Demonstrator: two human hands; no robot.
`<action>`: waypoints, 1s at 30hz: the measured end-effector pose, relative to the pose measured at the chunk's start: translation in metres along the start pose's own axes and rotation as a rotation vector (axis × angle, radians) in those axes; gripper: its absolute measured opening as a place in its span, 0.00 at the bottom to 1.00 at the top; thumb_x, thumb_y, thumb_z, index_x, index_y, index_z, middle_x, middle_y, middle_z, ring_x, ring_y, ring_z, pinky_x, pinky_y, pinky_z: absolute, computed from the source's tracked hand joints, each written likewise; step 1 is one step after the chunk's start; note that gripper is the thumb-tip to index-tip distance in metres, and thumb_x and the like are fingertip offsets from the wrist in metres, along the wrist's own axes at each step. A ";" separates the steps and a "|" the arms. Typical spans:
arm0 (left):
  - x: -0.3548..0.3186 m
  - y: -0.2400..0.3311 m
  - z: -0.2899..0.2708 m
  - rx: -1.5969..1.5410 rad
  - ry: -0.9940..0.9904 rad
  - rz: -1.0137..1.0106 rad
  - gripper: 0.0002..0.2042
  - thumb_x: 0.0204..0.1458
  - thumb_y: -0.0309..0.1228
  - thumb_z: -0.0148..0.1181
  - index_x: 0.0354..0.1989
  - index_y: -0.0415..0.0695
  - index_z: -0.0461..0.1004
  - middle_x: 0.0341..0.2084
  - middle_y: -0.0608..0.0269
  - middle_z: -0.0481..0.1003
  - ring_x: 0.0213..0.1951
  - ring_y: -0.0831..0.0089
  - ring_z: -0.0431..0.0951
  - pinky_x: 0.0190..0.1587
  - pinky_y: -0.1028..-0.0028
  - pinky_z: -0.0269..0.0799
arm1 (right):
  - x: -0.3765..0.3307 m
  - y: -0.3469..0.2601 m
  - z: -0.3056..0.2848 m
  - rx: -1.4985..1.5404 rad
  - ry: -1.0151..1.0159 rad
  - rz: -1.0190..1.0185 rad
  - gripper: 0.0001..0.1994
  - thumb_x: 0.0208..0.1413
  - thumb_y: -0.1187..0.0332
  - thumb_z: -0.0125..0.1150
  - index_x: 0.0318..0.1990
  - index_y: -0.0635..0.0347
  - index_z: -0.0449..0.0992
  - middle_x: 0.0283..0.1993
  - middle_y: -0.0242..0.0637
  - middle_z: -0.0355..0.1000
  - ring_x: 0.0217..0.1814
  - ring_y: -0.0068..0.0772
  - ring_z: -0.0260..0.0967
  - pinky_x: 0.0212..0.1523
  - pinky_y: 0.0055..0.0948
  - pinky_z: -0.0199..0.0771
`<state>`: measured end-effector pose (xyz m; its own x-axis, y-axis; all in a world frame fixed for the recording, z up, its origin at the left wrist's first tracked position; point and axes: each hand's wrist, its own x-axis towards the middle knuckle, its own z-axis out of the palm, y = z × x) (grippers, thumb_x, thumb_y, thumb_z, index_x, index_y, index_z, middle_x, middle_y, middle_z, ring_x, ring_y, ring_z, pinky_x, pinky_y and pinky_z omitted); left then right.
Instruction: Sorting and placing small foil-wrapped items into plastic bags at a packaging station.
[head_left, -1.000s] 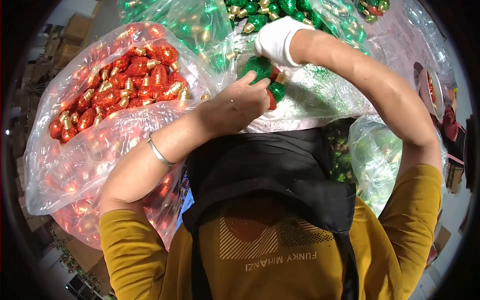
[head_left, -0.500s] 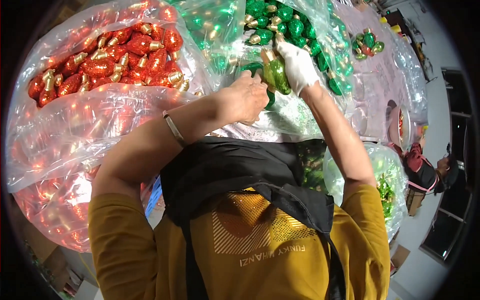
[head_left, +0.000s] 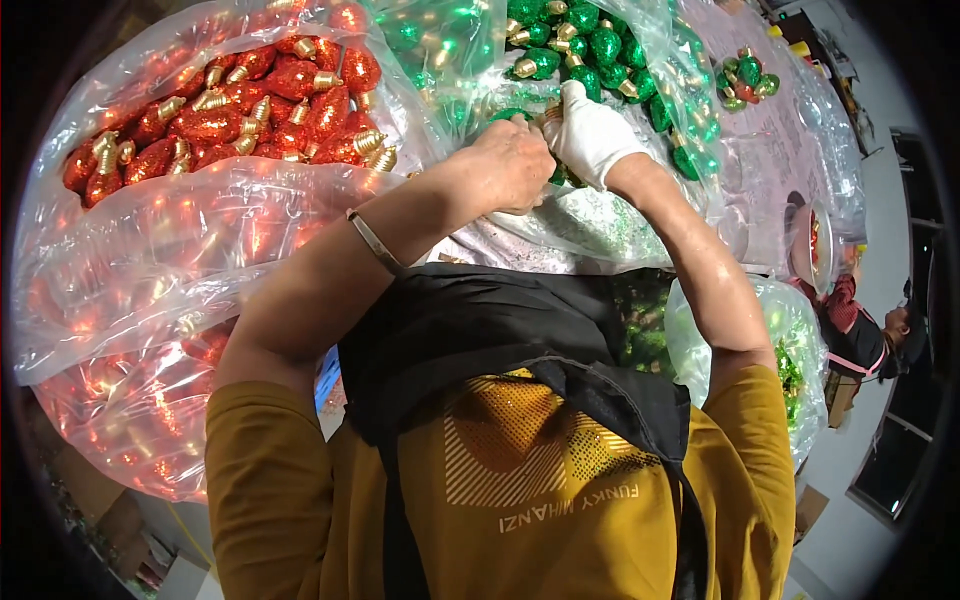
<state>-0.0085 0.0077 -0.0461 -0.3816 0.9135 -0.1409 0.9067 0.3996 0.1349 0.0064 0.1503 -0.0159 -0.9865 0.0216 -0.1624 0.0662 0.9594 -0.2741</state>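
Upper centre of the frame: bare left hand (head_left: 512,168) and gloved right hand (head_left: 598,136) working side by side at a green bulb (head_left: 513,114)

Left hand: I am gripping, fingers curled under; the green glitter bulb is showing just past my knuckles. Right hand: I am holding the white glove close beside it, thumb pointing up. Its fingertips are facing away, so I cannot tell whether they are clamped on anything, nor whether the hands are touching.

Surroundings: red bulbs (head_left: 203,126) are lying in a clear bag (head_left: 150,232) at upper left; loose green bulbs (head_left: 606,46) are spilling from plastic above my hands. A small mixed cluster (head_left: 746,72) is sitting at upper right.

Handling notes (judgement): the left hand should be doing the steadying, holding firmly but lightly, since glitter probably sheds under rubbing. The gloved fingers should be working near the gold caps rather than the coated bodies. Tilting my wrists outward would be giving me a better view.
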 end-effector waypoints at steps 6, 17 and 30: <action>-0.001 -0.003 -0.007 -0.066 -0.085 -0.048 0.17 0.47 0.43 0.61 0.28 0.38 0.79 0.27 0.51 0.77 0.44 0.50 0.74 0.43 0.61 0.71 | -0.004 0.005 -0.010 0.281 0.124 -0.333 0.19 0.55 0.65 0.58 0.51 0.65 0.67 0.38 0.47 0.72 0.38 0.45 0.72 0.38 0.35 0.73; -0.011 -0.014 0.003 -0.208 -0.003 -0.024 0.19 0.48 0.45 0.61 0.45 0.48 0.74 0.52 0.46 0.68 0.59 0.54 0.64 0.58 0.55 0.59 | -0.025 0.027 0.014 -0.097 0.247 -0.349 0.12 0.51 0.68 0.58 0.43 0.59 0.74 0.37 0.47 0.72 0.40 0.49 0.72 0.38 0.39 0.72; -0.019 -0.005 0.018 -0.135 -0.010 -0.058 0.19 0.48 0.44 0.61 0.44 0.47 0.72 0.52 0.53 0.68 0.61 0.55 0.61 0.62 0.52 0.53 | -0.026 -0.001 -0.020 -0.223 -0.129 -0.280 0.11 0.47 0.65 0.60 0.31 0.65 0.79 0.33 0.55 0.74 0.36 0.52 0.74 0.36 0.43 0.74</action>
<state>-0.0029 -0.0133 -0.0615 -0.4298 0.8883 -0.1622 0.8507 0.4585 0.2570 0.0288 0.1548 0.0072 -0.9337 -0.2725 -0.2322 -0.2519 0.9609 -0.1145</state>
